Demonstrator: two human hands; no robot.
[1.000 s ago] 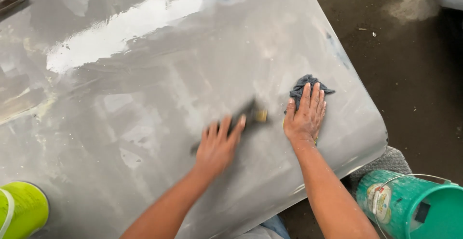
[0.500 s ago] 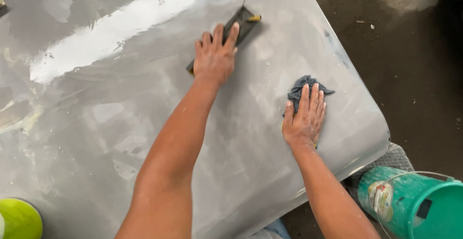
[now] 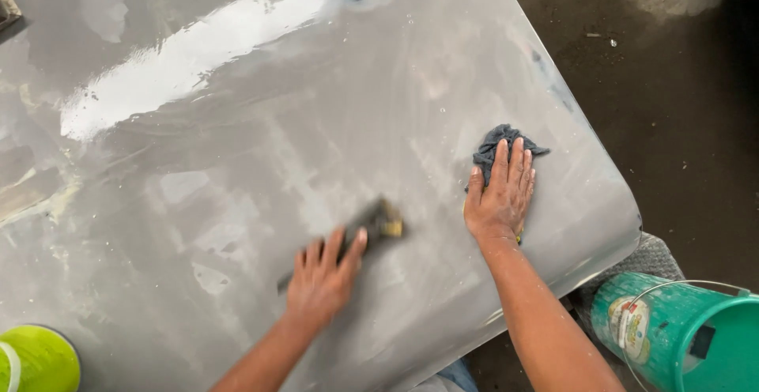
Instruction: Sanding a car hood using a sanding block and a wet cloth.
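- Left hand (image 3: 320, 277): your palm lies flat on a dark sanding block (image 3: 378, 222), fingers spread over its near end and pressing it to the panel (image 3: 316, 99). This is a press rather than a closed grip; the block's far end, with a yellowish edge, shows past your fingertips.
- Right hand (image 3: 500, 194): laid flat, fingers together, on a dark blue rag (image 3: 498, 141) that bunches out beyond the fingertips. Here too the grip is open, a flat press that pins the rag near the panel's right edge.
- What has changed: half a second ago your left arm was stretched out, with the block far up the panel near its top edge. Now the block sits low, left of the rag and close to your body. The right hand and rag have not moved.
- What that suggests: the block appears to be running long back-and-forth strokes, and this is the near end of one, while the right hand steadies you.
- Panel: grey, curved, wet-looking, with a bright glare band at upper left and pale worn patches around the block.
- Surroundings: a green bucket (image 3: 680, 337) on the floor (image 3: 672, 107) at lower right; a lime-green container (image 3: 35, 359) at lower left.
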